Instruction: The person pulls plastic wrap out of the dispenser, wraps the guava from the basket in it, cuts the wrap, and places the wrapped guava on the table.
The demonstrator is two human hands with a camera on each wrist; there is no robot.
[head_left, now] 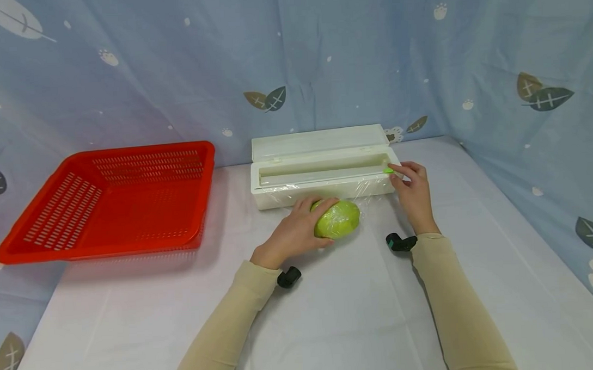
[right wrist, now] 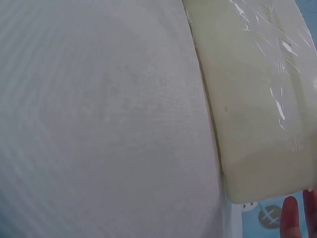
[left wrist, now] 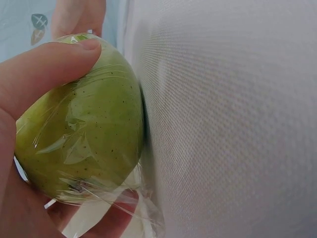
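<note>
A green pear (left wrist: 106,124) with small dark specks is wrapped in clear cling film and lies on the white tablecloth. My left hand (head_left: 297,231) grips it from the left, thumb on the near side and fingers over the far side. Behind it stands a white cling film box (head_left: 321,190), its lid raised, with a roll inside. Film stretches from the box's front to the pear. At the box's right end my right hand (head_left: 414,194) pinches the small green slide cutter (head_left: 388,170) between index finger and thumb. The right wrist view shows the box's side, but not the cutter.
A red plastic basket (head_left: 202,210) with slotted walls stands on the left of the table. A blue patterned curtain (head_left: 331,58) hangs behind and around the table. Black wrist cameras (head_left: 289,277) are strapped at both wrists.
</note>
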